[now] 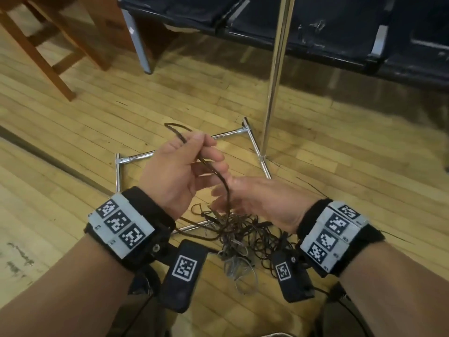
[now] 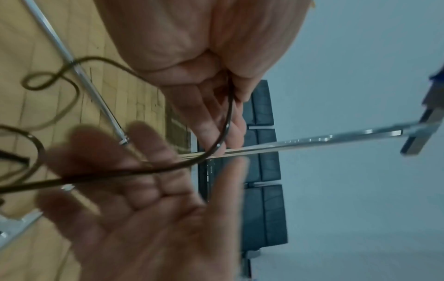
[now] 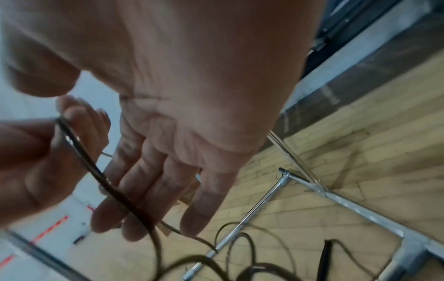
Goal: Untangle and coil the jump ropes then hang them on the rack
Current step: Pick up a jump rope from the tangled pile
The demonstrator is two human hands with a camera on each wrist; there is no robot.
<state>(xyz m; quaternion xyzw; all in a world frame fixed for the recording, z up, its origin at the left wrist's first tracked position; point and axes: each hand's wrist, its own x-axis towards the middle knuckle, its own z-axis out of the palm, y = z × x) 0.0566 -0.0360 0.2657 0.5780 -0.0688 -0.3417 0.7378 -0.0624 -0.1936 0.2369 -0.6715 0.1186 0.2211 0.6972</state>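
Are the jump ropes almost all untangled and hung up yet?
Not yet. Nothing looks finished: the tangled pile of ropes lies on the floor by the rack, and no rope hangs on the part in view. The left hand pinches one dark rope lifted from the pile; the right hand is open beside it. Untangling, coiling and hanging remain.

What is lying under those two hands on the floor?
A tangled heap of jump ropes on the wooden floor, overlapping the rack's chrome base. The wrists cover the heap's edges.
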